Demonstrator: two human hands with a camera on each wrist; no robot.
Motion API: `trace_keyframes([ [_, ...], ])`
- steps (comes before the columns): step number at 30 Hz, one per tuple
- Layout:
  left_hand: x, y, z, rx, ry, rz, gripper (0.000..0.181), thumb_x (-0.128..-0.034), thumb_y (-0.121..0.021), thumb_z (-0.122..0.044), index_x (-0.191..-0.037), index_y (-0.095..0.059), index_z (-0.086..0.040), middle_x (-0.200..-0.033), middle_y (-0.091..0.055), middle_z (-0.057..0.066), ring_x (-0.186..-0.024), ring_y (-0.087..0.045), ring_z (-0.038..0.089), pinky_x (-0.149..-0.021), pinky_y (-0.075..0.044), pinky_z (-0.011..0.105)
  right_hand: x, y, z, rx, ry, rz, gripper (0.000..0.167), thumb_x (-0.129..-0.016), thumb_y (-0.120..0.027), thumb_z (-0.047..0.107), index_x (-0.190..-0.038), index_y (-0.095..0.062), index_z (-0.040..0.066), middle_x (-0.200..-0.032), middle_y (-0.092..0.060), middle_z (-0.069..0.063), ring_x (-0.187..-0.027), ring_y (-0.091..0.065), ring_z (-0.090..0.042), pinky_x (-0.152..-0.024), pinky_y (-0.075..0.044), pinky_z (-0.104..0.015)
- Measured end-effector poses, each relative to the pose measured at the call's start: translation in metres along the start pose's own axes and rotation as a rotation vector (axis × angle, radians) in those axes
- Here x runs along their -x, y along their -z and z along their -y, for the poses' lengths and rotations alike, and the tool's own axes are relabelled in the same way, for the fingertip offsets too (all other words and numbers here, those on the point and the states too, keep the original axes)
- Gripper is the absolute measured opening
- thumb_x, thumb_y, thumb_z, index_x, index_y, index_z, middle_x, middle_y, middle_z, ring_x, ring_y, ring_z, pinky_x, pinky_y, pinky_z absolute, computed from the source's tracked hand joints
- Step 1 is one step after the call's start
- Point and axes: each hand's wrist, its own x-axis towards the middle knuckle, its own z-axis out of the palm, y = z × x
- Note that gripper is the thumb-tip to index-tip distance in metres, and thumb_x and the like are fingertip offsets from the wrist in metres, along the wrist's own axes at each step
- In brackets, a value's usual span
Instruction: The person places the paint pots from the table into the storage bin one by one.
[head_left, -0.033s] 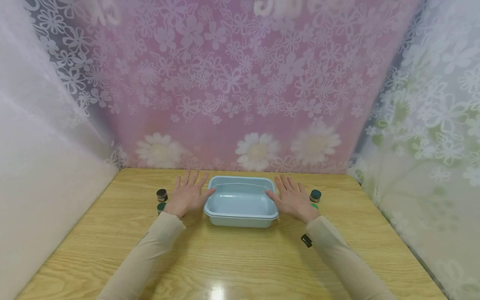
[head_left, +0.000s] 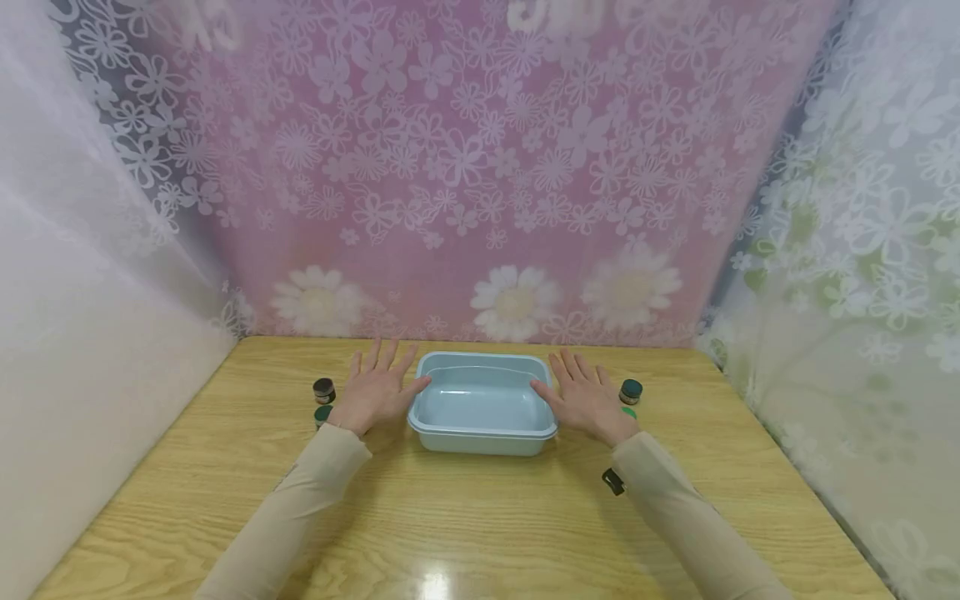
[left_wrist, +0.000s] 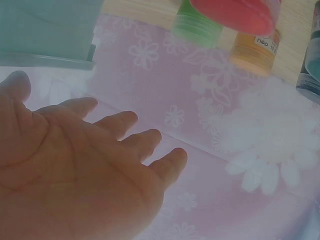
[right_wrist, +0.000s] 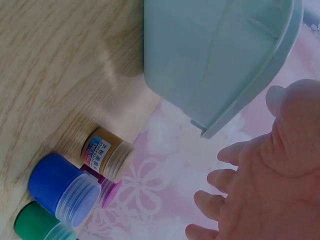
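Note:
A pale blue plastic basin (head_left: 483, 408) stands on the wooden table between both hands. My left hand (head_left: 375, 394) hovers at its left side, fingers spread and straight, thumb over the rim. On the opposite side is my right hand (head_left: 588, 402), likewise spread, its thumb by the right rim. Neither hand holds anything. In the left wrist view the palm (left_wrist: 75, 170) faces the camera, below the basin's wall (left_wrist: 45, 35). The right wrist view has the basin's side (right_wrist: 210, 55) above straightened fingers (right_wrist: 210, 205); whether the thumbs touch the rim I cannot tell.
Outside the left hand stand paint jars, including a dark one (head_left: 324, 390), a green (left_wrist: 197, 25), a red (left_wrist: 240, 12) and an orange one (left_wrist: 255, 50). Right of the basin are brown (right_wrist: 107, 152), blue (right_wrist: 62, 187) and green jars (right_wrist: 40, 222). A flowered curtain (head_left: 480, 208) hangs behind.

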Motion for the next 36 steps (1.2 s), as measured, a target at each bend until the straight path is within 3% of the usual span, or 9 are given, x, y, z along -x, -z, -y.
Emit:
trace_keyframes([
  [17,-0.002,0.000,-0.002,-0.053,-0.020,0.000,0.070,-0.0983,-0.025,-0.068,-0.157,-0.011,-0.035,-0.166,-0.001,0.009,-0.151,0.004,0.037,-0.122,-0.001,0.062,0.003,-0.003,0.001,-0.007,0.023,-0.021,0.080,-0.100,-0.023,0.065,-0.158,-0.012,0.011,-0.165,-0.005,-0.014,-0.151,-0.008,-0.038,-0.121,-0.005,-0.064],
  [26,-0.006,0.000,-0.001,-0.021,-0.030,-0.019,0.069,-0.0988,-0.029,-0.066,-0.157,-0.012,-0.034,-0.165,-0.004,0.011,-0.151,0.002,0.039,-0.121,0.001,0.064,0.003,-0.003,0.000,0.011,0.027,-0.034,0.079,-0.101,-0.025,0.063,-0.158,-0.013,0.010,-0.165,-0.007,-0.015,-0.151,-0.010,-0.038,-0.121,-0.006,-0.063],
  [32,-0.010,-0.001,0.006,-0.057,-0.028,-0.076,0.067,-0.0994,-0.031,-0.065,-0.157,-0.017,-0.033,-0.164,-0.013,0.014,-0.151,-0.006,0.041,-0.121,-0.011,0.064,-0.002,-0.006,-0.002,-0.003,0.071,-0.112,0.077,-0.102,-0.026,0.060,-0.157,-0.017,0.007,-0.164,-0.012,-0.016,-0.151,-0.012,-0.037,-0.122,-0.009,-0.060],
  [36,-0.013,-0.002,0.014,-0.020,-0.054,-0.162,0.065,-0.1017,-0.032,-0.059,-0.155,-0.031,-0.022,-0.158,-0.030,0.018,-0.146,-0.023,0.042,-0.117,-0.023,0.065,-0.005,-0.009,-0.002,-0.135,0.074,-0.199,0.071,-0.103,-0.035,0.054,-0.154,-0.030,0.006,-0.160,-0.025,-0.018,-0.147,-0.024,-0.039,-0.120,-0.020,-0.061],
])
